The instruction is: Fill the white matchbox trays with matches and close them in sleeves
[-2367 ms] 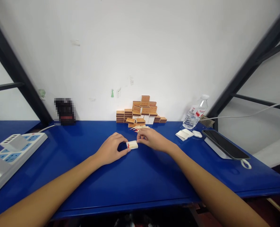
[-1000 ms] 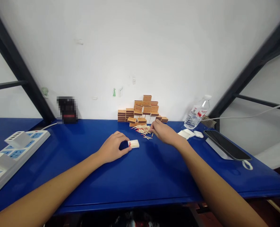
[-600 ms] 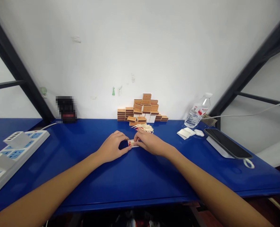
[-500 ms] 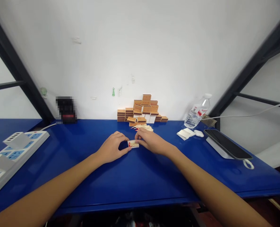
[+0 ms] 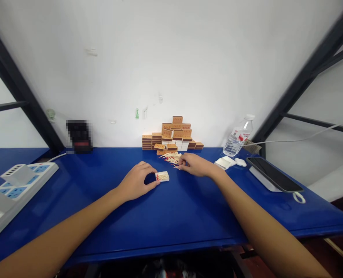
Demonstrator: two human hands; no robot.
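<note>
The small tray (image 5: pixel 165 173) is probably light, thin card that would dent under a hard squeeze; its end walls look the best hold. The loose matches (image 5: pixel 171 156) are likely stiff but easily snapped, better taken mid-stick. White and open, with red-headed sticks (image 5: pixel 162 177) inside, the tray lies midway along the tabletop (image 5: pixel 148 220), nearer its back edge. The left hand (image 5: pixel 136 179) pinches the tray's left end; the right hand (image 5: pixel 193 164) curls beside the pile, and whether it pinches a match I cannot tell.

Matches (image 5: pixel 170 157) partly hidden by right fingers (image 5: pixel 184 159), black object (image 5: pixel 80 137) pixelated, power strip (image 5: pixel 16 191) cut off at left
</note>
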